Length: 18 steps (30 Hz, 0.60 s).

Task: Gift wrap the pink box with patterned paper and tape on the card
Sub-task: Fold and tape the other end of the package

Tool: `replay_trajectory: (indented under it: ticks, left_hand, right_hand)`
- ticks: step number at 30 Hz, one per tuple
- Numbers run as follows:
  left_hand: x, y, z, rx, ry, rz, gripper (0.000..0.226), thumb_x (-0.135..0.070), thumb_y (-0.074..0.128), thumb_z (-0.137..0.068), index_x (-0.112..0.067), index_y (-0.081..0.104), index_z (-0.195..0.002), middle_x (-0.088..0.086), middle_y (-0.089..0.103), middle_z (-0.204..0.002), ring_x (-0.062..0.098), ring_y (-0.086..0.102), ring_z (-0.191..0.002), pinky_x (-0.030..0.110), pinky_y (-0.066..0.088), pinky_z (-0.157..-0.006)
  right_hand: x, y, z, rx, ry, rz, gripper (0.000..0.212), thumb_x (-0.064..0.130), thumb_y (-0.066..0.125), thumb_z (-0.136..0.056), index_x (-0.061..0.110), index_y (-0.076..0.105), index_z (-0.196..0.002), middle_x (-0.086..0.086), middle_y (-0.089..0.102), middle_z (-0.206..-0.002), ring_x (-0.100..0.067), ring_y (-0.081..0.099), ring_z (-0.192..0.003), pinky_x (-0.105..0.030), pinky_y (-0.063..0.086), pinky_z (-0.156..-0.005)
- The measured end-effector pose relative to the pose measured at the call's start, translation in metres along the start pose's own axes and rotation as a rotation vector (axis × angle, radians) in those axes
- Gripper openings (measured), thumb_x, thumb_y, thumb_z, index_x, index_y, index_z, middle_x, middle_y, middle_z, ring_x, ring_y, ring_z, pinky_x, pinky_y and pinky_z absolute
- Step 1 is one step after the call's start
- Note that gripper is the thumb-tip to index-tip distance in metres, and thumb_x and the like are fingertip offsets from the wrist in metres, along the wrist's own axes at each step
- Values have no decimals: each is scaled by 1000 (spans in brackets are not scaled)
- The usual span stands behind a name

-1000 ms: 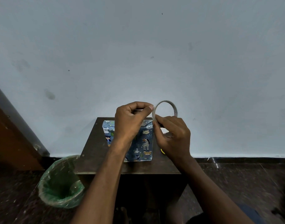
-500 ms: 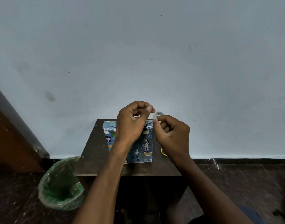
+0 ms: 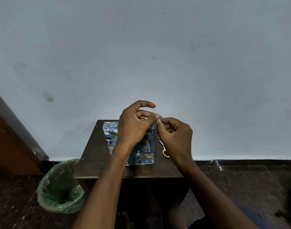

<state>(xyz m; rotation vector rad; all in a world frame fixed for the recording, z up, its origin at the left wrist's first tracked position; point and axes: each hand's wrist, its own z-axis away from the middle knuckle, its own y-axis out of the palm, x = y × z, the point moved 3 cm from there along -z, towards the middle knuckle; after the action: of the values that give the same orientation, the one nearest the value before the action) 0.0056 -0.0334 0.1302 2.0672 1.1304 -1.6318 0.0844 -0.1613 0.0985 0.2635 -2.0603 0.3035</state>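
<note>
Head view: box wrapped in blue animal-patterned paper [image 3: 146,146] lies flat on the dark wooden bench [image 3: 95,156], so wrapping appears largely complete; no card is visible, and taping it on seems left. Left hand [image 3: 134,124] and right hand [image 3: 176,136] meet above the box's far right corner, fingertips pinching something small, probably tape, too indistinct to name. Yellow-handled scissors [image 3: 164,150] lie just right of the box.
</note>
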Motion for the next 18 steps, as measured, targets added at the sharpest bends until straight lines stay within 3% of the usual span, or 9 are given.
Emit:
replay_trajectory:
  ticks: [3, 5, 7, 9, 12, 18]
  left_hand:
    - [2, 1, -1, -15, -3, -30, 26, -29, 86, -88, -37, 72, -108, -13, 82, -88, 19, 79, -79, 55, 62, -84]
    - [3, 2, -1, -21, -1, -84, 26, -33, 84, -88, -40, 71, -109, -17, 81, -88, 16, 77, -79, 53, 62, -84]
    - [3, 3, -1, -21, -3, -122, 26, -37, 83, -89, -44, 70, -110, -20, 80, -88, 12, 75, -79, 52, 63, -83]
    - [3, 4, 0, -15, -3, -135, 26, -39, 81, -88, -47, 69, -110, -22, 79, -89, 12, 75, -82, 53, 64, -81]
    - [2, 3, -1, -8, 3, -151, 27, -36, 78, -88, -47, 69, -110, -24, 79, -91, 10, 73, -82, 53, 63, -82]
    - [0, 4, 0, -26, 21, -195, 30, -32, 82, -88, -45, 69, -112, -30, 77, -91, -2, 65, -81, 39, 59, -87]
  right_hand:
    - [1, -2, 2, 8, -29, 34, 17, 23, 73, -94, 19, 78, -78, 7, 69, -62, -10, 64, -58, -30, 52, -59]
    - [0, -4, 2, 6, -34, 50, 29, 25, 66, -94, 15, 72, -67, -1, 62, -57, -17, 56, -55, -33, 44, -56]
    - [-2, -6, 0, 33, -12, 48, 35, 26, 63, -94, 11, 68, -62, -7, 62, -58, -29, 59, -60, -41, 46, -57]
    - [-4, -7, -3, 74, 55, 5, 37, 25, 67, -96, 11, 70, -62, -6, 66, -59, -29, 63, -61, -38, 50, -59]
    - [-6, -7, -5, 150, 174, -122, 36, 26, 74, -96, 7, 72, -65, -10, 67, -62, -20, 62, -57, -33, 49, -61]
    - [-12, -9, -8, 206, 221, -209, 19, 18, 76, -94, 6, 77, -79, -22, 65, -65, -24, 57, -57, -38, 49, -62]
